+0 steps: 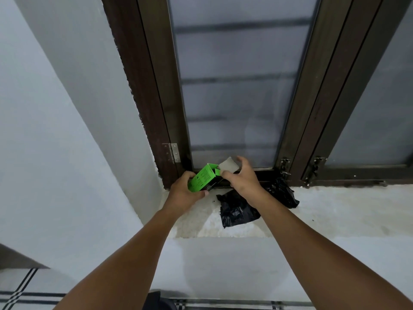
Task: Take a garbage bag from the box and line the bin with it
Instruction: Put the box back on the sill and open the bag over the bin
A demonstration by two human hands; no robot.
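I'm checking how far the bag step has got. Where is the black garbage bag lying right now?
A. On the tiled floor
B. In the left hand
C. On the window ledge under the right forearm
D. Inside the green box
C: the black garbage bag lies crumpled on the window ledge, while the left hand holds the green box and the right hand pinches its flap.

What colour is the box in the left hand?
Bright green box, seen clearly in the head view.
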